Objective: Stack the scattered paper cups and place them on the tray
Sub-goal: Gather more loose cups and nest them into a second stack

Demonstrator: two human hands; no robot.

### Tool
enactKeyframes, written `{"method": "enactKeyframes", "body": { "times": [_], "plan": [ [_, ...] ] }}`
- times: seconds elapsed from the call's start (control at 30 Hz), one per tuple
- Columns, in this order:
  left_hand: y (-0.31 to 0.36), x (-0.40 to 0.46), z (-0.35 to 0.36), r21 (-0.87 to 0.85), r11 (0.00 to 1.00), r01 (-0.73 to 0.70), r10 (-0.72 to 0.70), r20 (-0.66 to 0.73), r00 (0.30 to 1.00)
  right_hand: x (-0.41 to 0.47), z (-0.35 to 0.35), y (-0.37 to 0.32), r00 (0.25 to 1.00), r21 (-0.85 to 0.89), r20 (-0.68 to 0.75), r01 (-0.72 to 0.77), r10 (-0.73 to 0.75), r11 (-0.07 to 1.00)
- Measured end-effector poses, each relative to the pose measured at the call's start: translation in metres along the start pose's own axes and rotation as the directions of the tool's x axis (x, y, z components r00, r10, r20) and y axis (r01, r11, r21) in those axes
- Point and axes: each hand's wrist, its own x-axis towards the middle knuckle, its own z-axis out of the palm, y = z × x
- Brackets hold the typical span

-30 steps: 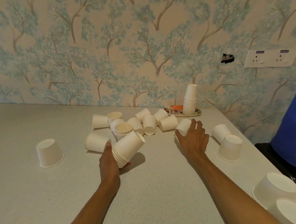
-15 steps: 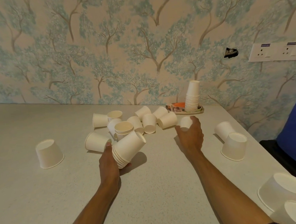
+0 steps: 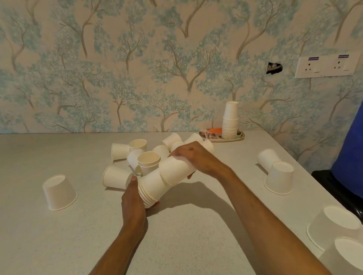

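A pale speckled table [image 3: 56, 249] is set against a wall papered with blue trees, and loose paper cups [image 3: 135, 152] are scattered over it. A tilted nested stack [image 3: 151, 187] is gripped at its rim end by the left hand [image 3: 132, 199], fingers curled round it. A single cup [image 3: 176, 169] is clasped by the right hand [image 3: 195, 157] and fitted over the stack's upper end. The cup should probably be kept in line with the stack and pushed on squarely, so that no rim is crushed. Farther back, a finished stack [image 3: 230, 122] stands on the tray [image 3: 239, 137].
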Motion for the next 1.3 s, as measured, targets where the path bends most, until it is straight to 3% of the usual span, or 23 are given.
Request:
{"method": "enactKeyframes", "body": {
  "times": [0.23, 0.33, 0.4, 0.5, 0.6, 0.7, 0.8, 0.93, 1.03, 1.17, 1.23, 1.3],
  "plan": [
    [-0.002, 0.004, -0.005, -0.013, 1.000, 0.001, -0.001, 0.005, 1.000, 0.000, 0.054, 0.004, 0.995, -0.178, 0.036, -0.085, 0.093, 0.980],
    [-0.001, 0.004, -0.006, -0.035, 0.999, -0.011, 0.012, 0.021, 1.000, 0.010, 0.022, -0.007, 0.988, -0.388, -0.154, -0.065, 0.005, 0.919],
    [-0.001, 0.005, -0.006, -0.046, 0.999, -0.018, 0.019, 0.034, 0.999, 0.020, -0.019, -0.010, 0.949, -0.582, -0.307, -0.129, -0.071, 0.803],
    [-0.004, 0.009, -0.007, -0.056, 0.998, -0.006, 0.008, 0.036, 0.999, 0.026, -0.085, 0.002, 0.888, -0.799, -0.455, -0.376, -0.064, 0.469],
    [-0.006, 0.012, -0.007, -0.056, 0.998, 0.002, 0.001, 0.038, 0.999, 0.015, -0.137, 0.029, 0.808, -0.792, -0.569, -0.589, 0.153, 0.164],
    [-0.007, 0.013, -0.006, -0.047, 0.999, 0.006, -0.004, 0.033, 0.999, -0.001, -0.171, 0.061, 0.667, -0.704, -0.652, -0.709, 0.362, 0.039],
    [-0.007, 0.014, -0.006, -0.040, 0.999, 0.022, -0.021, 0.013, 1.000, -0.009, -0.186, 0.085, 0.642, -0.696, -0.613, -0.714, 0.460, 0.069],
    [-0.008, 0.013, -0.005, -0.053, 0.998, 0.023, -0.022, 0.014, 1.000, -0.006, -0.185, 0.090, 0.708, -0.754, -0.560, -0.651, 0.430, 0.091],
    [-0.008, 0.014, -0.006, -0.049, 0.999, 0.020, -0.019, 0.012, 1.000, 0.007, -0.179, 0.062, 0.784, -0.767, -0.503, -0.599, 0.363, 0.231],
    [-0.008, 0.014, -0.006, -0.030, 0.999, 0.030, -0.030, 0.004, 1.000, 0.008, -0.155, 0.002, 0.962, -0.838, -0.267, -0.263, 0.061, 0.478],
    [-0.007, 0.014, -0.006, -0.027, 0.999, 0.030, -0.029, 0.004, 1.000, 0.001, -0.130, -0.023, 0.993, -0.781, -0.122, -0.097, 0.001, 0.617],
    [-0.007, 0.014, -0.006, -0.033, 0.999, 0.034, -0.034, -0.003, 0.999, -0.006, -0.100, -0.040, 0.999, -0.730, 0.037, 0.047, -0.030, 0.682]
  ]
}}
